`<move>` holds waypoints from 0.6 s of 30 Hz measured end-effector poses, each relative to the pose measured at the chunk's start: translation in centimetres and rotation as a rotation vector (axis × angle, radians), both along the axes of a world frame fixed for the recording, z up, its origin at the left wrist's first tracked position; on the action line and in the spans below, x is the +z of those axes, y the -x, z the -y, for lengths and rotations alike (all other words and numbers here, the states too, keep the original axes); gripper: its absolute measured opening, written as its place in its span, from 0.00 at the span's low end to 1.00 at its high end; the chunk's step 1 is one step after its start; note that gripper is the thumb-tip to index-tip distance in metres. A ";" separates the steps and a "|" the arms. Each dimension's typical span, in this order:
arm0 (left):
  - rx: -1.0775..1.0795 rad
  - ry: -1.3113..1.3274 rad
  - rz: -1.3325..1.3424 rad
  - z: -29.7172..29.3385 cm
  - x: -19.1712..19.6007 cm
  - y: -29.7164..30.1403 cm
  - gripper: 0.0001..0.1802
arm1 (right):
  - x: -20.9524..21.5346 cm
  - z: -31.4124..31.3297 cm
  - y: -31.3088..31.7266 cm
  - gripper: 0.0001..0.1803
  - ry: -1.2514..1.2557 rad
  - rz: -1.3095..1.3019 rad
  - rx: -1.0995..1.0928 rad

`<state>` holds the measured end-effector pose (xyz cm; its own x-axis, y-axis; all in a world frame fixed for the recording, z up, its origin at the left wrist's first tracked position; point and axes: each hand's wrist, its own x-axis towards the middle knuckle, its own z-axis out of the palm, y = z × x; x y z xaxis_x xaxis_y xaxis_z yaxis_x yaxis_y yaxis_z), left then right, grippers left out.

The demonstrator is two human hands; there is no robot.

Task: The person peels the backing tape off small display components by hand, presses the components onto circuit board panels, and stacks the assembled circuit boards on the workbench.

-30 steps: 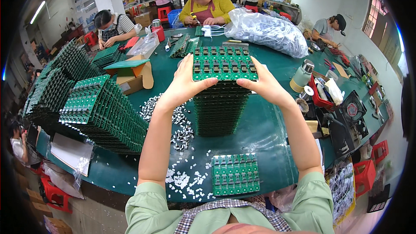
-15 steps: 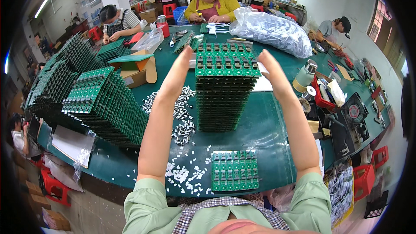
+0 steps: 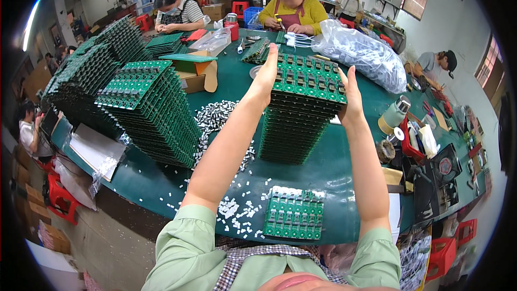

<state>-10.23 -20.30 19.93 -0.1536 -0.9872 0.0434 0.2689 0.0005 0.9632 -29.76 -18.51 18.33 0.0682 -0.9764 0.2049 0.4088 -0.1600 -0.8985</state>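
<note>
A tall stack of green circuit board panels (image 3: 301, 124) stands on the green table in front of me. My left hand (image 3: 267, 73) lies against its upper left side, fingers stretched out and pointing away from me. On the other side my right hand (image 3: 351, 97) is raised flat against the stack's upper right edge; part of its fingers is hidden. Nearer to me a single green board panel (image 3: 293, 214) lies flat on the table. White small parts (image 3: 232, 211) are scattered to its left, and a heap of them (image 3: 212, 118) lies under my left forearm.
More board stacks (image 3: 148, 110) stand at the left, beside an open cardboard box (image 3: 196, 78). A big clear bag (image 3: 366, 56) lies at the far right, with a thermos (image 3: 395, 114) nearer. Co-workers sit around the table, one across from me (image 3: 293, 8).
The view has shifted, so most things sit farther right in it. My hands have come in against the stack's sides, the right one more plainly. The stack looks slightly turned.
</note>
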 end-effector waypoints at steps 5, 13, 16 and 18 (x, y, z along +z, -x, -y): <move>0.019 0.033 -0.038 -0.9 0.5 -0.1 0.50 | -0.3 0.2 -0.2 0.43 -0.008 0.040 -0.018; -0.057 -0.025 -0.014 -0.2 0.3 -0.6 0.48 | -0.2 0.2 0.2 0.44 -0.013 -0.014 -0.088; -0.105 0.012 -0.135 -0.1 -0.2 -0.5 0.48 | -0.2 0.2 0.4 0.47 0.043 -0.116 -0.110; -0.102 0.018 -0.029 0.9 -0.5 -0.9 0.47 | 0.3 -0.5 -0.5 0.43 -0.003 0.028 -0.091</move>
